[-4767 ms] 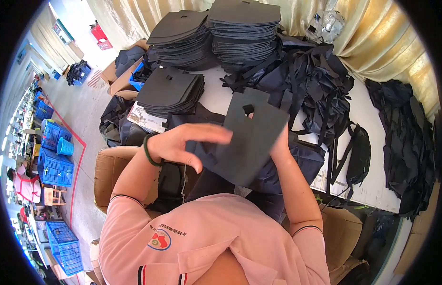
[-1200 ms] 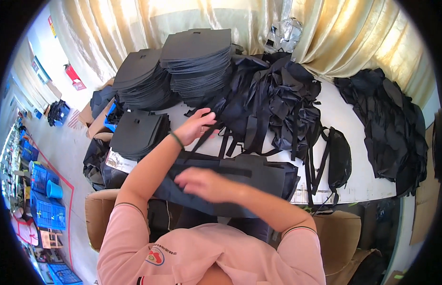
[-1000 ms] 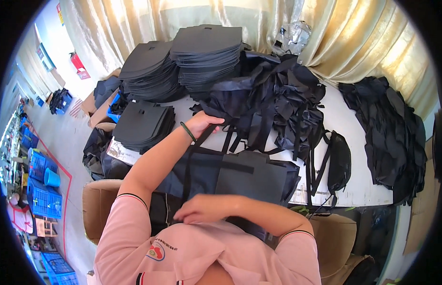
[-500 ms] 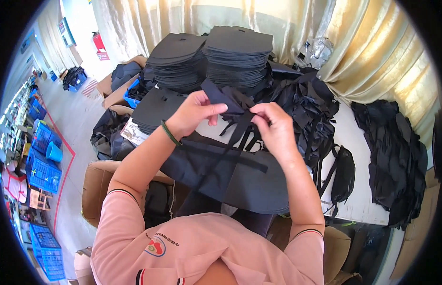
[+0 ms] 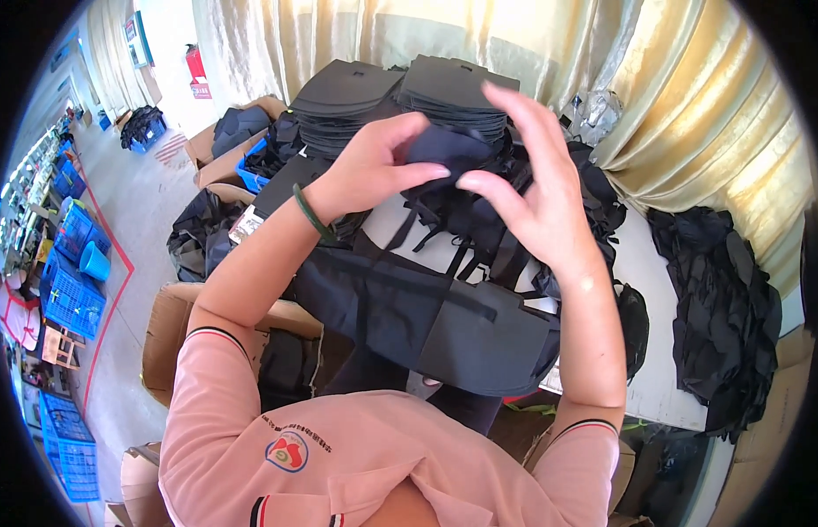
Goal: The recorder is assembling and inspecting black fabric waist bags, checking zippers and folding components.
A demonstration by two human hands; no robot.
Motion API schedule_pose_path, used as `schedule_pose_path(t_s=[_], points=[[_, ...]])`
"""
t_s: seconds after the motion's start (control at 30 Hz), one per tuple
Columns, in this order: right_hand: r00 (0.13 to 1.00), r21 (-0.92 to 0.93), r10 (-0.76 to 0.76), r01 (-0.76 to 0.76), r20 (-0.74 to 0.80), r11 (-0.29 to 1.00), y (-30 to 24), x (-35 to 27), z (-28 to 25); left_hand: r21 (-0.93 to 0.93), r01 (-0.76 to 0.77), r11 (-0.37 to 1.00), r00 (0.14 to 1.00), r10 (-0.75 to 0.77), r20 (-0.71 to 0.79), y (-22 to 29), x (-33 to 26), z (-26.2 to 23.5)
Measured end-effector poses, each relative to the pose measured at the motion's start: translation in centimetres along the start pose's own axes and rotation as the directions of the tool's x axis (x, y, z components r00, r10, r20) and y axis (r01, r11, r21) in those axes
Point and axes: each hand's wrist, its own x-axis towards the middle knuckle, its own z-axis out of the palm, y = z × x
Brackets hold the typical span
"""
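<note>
My left hand (image 5: 367,167) pinches a dark navy-black fabric piece (image 5: 453,151) between thumb and fingers, held up over the table. My right hand (image 5: 550,198) is open, fingers stretched upward and thumb pointing at the fabric; whether the thumb touches it I cannot tell. Below, a black bag-like panel (image 5: 484,338) with a flat strap (image 5: 444,294) lies along the near table edge, over my lap. Thin black straps (image 5: 405,230) hang down under the raised piece. Part of the piece is hidden by my left fingers.
Two stacks of black sheets, a left stack (image 5: 343,88) and a right stack (image 5: 453,83), stand at the back. Black fabric pieces (image 5: 721,299) hang over the right table edge. An open cardboard box (image 5: 172,338) stands at left, near blue crates (image 5: 71,299).
My right hand has let go of the dark strap and spread its fingers, rising beside the fabric. My left hand has moved slightly right and up with the piece.
</note>
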Motion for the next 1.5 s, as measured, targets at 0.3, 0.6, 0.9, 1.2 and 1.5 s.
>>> schedule_pose_path(t_s=[0.3,0.6,0.9,1.2,1.5], points=[[0.98,-0.207,0.005,0.037,0.197,0.978,-2.2,6.2,-1.7,-0.043,-0.292,0.955,0.898,0.258,-0.356,0.5,1.0,3.8],[0.963,-0.243,-0.258,0.234,-0.073,0.942,-2.9,8.0,-3.2,-0.123,0.025,0.992,0.963,-0.057,-0.265,-3.8,-0.8,5.5],[0.97,0.077,0.203,-0.194,-0.134,0.978,-4.7,8.5,-5.4,0.164,0.245,0.955,0.921,-0.177,-0.348,-6.2,-3.8,3.2],[0.819,0.342,0.388,-0.252,-0.424,0.905,-3.8,1.7,-11.6,0.089,0.319,0.944,0.938,-0.328,0.117,-9.9,-10.3,-2.7],[0.291,0.429,0.893,-0.798,-0.343,0.424,-3.2,-19.0,-8.8,-0.025,0.663,0.749,0.72,-0.628,0.296,-5.1,-14.8,-11.2]])
